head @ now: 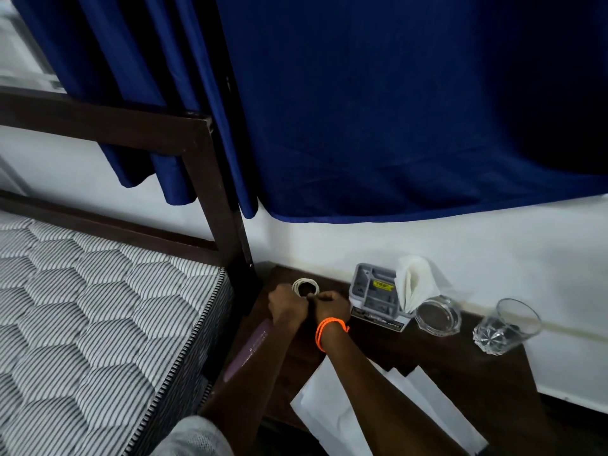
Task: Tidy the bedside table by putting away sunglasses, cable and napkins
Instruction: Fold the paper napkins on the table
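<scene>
A white cable is wound into a small coil at the back left corner of the dark wooden bedside table. My left hand and my right hand, with an orange cord on its wrist, meet at the near side of the coil, fingers closed on it. A grey plastic organiser stands right of my hands with folded white napkins tucked upright in its right side. More white napkins lie flat at the table's front edge under my right forearm. No sunglasses are in view.
A round glass ashtray and a cut-glass tumbler stand to the right of the organiser. A purple flat object lies along the table's left edge. The mattress and dark bed frame are at left, a blue curtain hangs above.
</scene>
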`<state>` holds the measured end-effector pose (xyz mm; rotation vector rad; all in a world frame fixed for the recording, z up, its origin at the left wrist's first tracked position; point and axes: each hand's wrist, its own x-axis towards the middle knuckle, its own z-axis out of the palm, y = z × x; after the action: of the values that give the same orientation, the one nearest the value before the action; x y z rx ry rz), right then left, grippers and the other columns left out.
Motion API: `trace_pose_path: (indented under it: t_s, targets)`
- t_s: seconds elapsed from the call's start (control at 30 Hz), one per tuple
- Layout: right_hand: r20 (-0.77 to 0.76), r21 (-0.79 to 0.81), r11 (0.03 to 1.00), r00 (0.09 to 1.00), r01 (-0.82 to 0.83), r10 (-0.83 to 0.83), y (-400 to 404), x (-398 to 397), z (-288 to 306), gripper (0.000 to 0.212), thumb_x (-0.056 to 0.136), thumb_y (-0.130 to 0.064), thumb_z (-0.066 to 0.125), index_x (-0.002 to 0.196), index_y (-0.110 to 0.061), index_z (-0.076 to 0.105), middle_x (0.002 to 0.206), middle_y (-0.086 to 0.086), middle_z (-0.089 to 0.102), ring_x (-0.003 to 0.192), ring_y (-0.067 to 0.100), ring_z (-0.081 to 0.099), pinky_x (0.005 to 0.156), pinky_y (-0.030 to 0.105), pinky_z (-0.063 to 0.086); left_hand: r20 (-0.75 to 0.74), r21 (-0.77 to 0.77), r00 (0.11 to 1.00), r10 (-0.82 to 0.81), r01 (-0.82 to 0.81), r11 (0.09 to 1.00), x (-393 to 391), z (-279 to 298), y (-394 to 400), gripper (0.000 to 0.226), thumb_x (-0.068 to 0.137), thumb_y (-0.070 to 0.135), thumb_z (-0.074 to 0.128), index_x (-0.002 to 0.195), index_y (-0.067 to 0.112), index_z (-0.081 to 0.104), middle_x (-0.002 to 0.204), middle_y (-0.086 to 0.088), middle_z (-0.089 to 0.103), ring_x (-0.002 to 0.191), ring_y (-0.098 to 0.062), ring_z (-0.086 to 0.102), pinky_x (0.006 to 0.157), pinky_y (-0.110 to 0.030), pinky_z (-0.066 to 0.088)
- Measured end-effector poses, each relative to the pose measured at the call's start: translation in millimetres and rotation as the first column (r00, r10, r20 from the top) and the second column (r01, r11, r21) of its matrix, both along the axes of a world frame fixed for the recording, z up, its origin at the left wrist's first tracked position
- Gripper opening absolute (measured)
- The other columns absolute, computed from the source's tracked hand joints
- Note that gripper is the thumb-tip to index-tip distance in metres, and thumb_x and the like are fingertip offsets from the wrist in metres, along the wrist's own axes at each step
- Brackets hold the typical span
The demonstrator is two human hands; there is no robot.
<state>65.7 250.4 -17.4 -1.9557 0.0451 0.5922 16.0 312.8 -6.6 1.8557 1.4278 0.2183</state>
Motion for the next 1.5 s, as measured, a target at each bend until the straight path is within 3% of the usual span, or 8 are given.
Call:
trace_pose_path:
  t_s: [0.33, 0.5, 0.7, 0.83, 0.97, 1.17, 1.33, 1.5]
  targets:
    - [-0.004, 0.027, 1.0, 1.0, -0.012, 0.012, -39, -23, 23, 0.022, 0.081, -0.017, 0.078, 0.099, -0.006, 0.076, 0.104, 0.012, 0.075, 0.101, 0.026, 0.07, 0.091, 0.03, 0.053, 0.059, 0.064, 0.998, -0.015, 0.011, 0.998, -28, 29, -30, 0.027, 0.085, 0.015, 0.067, 0.109, 0.008, 0.077, 0.115, -0.019, 0.075, 0.115, -0.04, 0.067, 0.096, -0.039, 0.053]
    - [-0.004, 0.075, 0.997, 1.0, 0.03, -0.03, -83, -41, 36, 0.013, 0.082, -0.006, 0.075, 0.094, 0.001, 0.075, 0.102, 0.019, 0.075, 0.101, 0.034, 0.07, 0.095, 0.044, 0.056, 0.087, 0.063, 0.994, -0.066, 0.061, 0.996, -52, 39, -69, 0.024, 0.085, 0.015, 0.067, 0.104, 0.009, 0.079, 0.114, -0.015, 0.076, 0.115, -0.034, 0.069, 0.099, -0.034, 0.051]
    - [0.019, 0.071, 0.994, 0.997, 0.078, -0.08, -156, -60, 46, 0.016, 0.075, 0.001, 0.079, 0.091, -0.001, 0.076, 0.095, 0.018, 0.076, 0.085, 0.026, 0.071, 0.086, 0.04, 0.06, 0.129, 0.024, 0.982, -0.141, 0.139, 0.99, -84, 36, -130, 0.018, 0.084, 0.012, 0.067, 0.095, 0.007, 0.081, 0.107, -0.014, 0.078, 0.109, -0.034, 0.071, 0.096, -0.033, 0.054]
    - [0.001, 0.122, 0.984, 0.992, 0.127, -0.128, -203, -71, 47, 0.013, 0.077, 0.008, 0.074, 0.086, -0.001, 0.071, 0.096, 0.023, 0.075, 0.09, 0.038, 0.072, 0.087, 0.047, 0.06, 0.108, -0.005, 0.977, -0.182, 0.184, 0.983, -102, 29, -165, 0.03, 0.088, 0.013, 0.067, 0.115, 0.014, 0.079, 0.125, -0.009, 0.074, 0.119, -0.028, 0.068, 0.101, -0.03, 0.05]
    - [-0.043, 0.215, 0.969, 0.992, 0.122, -0.115, -252, -70, 40, 0.014, 0.087, 0.008, 0.064, 0.096, -0.003, 0.064, 0.095, 0.021, 0.066, 0.081, 0.028, 0.065, 0.091, 0.046, 0.059, 0.081, 0.023, 0.972, -0.219, 0.218, 0.976, -111, 18, -196, 0.032, 0.089, 0.011, 0.064, 0.116, 0.018, 0.079, 0.13, -0.004, 0.072, 0.123, -0.026, 0.065, 0.102, -0.029, 0.05]
    - [0.042, 0.07, 0.972, 0.973, 0.226, -0.229, -290, -66, 22, 0.006, 0.084, 0.003, 0.067, 0.088, -0.001, 0.067, 0.088, 0.022, 0.071, 0.078, 0.034, 0.069, 0.088, 0.048, 0.059, 0.011, 0.106, 0.963, -0.271, 0.268, 0.958, -114, -9, -224, 0.039, 0.09, 0.022, 0.068, 0.129, 0.016, 0.071, 0.132, -0.008, 0.068, 0.127, -0.027, 0.059, 0.103, -0.033, 0.049]
    - [0.223, -0.208, 0.978, 0.975, 0.036, 0.011, -305, -52, 12, 0.022, 0.082, -0.015, 0.077, 0.102, -0.007, 0.072, 0.109, 0.012, 0.073, 0.108, 0.029, 0.068, 0.096, 0.028, 0.05, -0.146, 0.243, 0.943, -0.3, 0.329, 0.913, -108, -23, -225, 0.053, 0.088, 0.047, 0.071, 0.13, 0.015, 0.067, 0.13, -0.013, 0.062, 0.128, -0.03, 0.051, 0.102, -0.043, 0.049]
    - [0.237, -0.422, 0.895, 0.935, -0.144, 0.263, -298, -40, 2, 0.057, 0.074, -0.031, 0.085, 0.124, -0.012, 0.064, 0.132, 0.013, 0.056, 0.126, 0.031, 0.053, 0.108, 0.035, 0.043, -0.222, 0.264, 0.905, -0.362, 0.413, 0.872, -95, -28, -218, 0.053, 0.085, 0.054, 0.074, 0.126, 0.02, 0.067, 0.13, -0.01, 0.059, 0.128, -0.03, 0.048, 0.102, -0.042, 0.045]
